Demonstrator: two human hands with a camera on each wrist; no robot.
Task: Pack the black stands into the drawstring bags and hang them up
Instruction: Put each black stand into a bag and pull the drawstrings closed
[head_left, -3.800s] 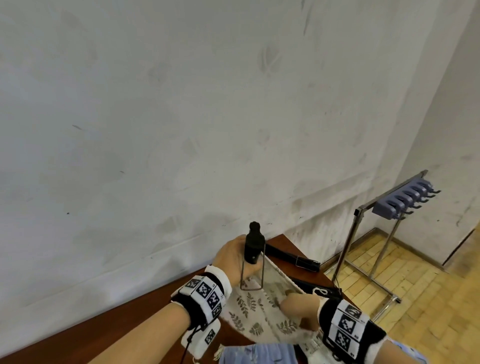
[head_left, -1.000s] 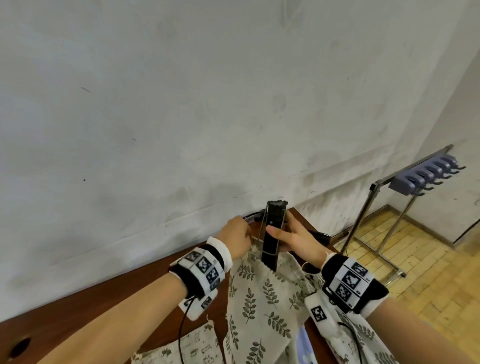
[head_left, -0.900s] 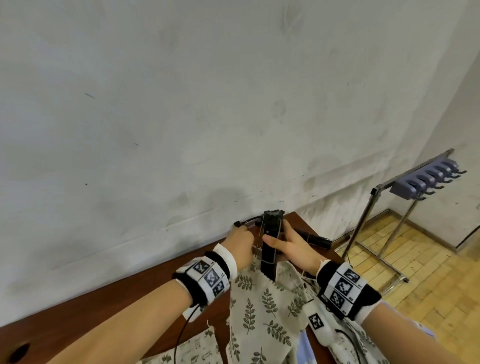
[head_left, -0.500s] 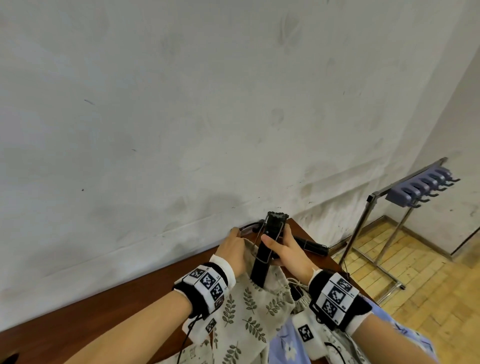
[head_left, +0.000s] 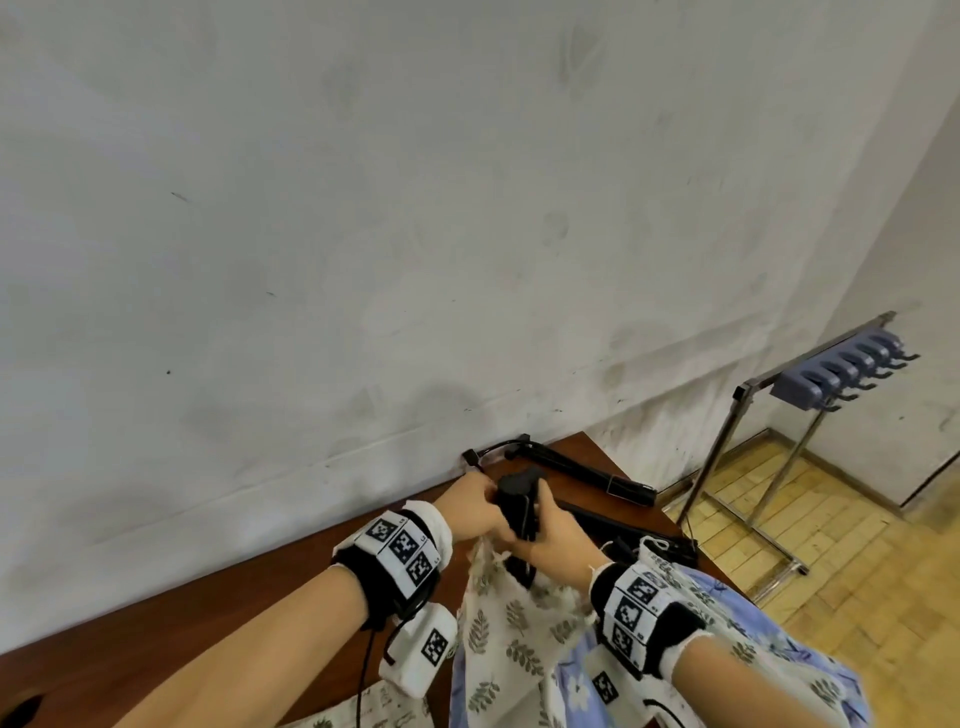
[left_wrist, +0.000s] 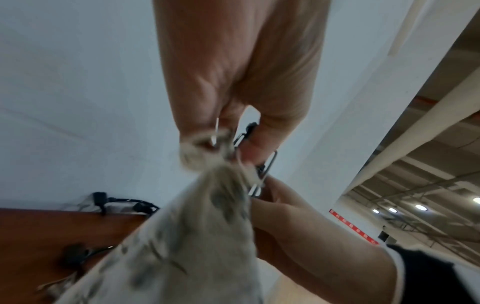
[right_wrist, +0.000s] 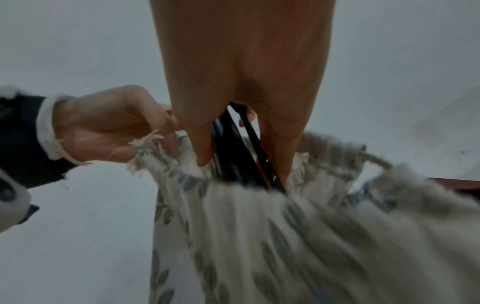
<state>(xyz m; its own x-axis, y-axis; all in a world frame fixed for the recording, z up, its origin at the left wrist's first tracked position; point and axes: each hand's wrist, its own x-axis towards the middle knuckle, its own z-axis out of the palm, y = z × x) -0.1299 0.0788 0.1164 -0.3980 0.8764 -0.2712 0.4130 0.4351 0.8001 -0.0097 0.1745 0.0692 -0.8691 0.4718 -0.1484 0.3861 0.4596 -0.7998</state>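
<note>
A black stand with a wire frame stands upright, its lower part inside a cream leaf-print drawstring bag. My right hand grips the stand's upper part; in the right wrist view the fingers clamp the black stand at the bag's mouth. My left hand pinches the bag's rim beside the stand. The left wrist view shows the gathered rim between my left hand's fingertips and the stand's wire just behind it. The stand's foot is hidden in the cloth.
More black stands lie on the brown table by the wall, with a cable. A blue floral bag lies under my right wrist. A metal rack with purple hooks stands on the wooden floor to the right.
The stand has sunk deeper into the leaf-print bag, and the bag's rim has come up around it. Both hands have closed in together at the bag's mouth.
</note>
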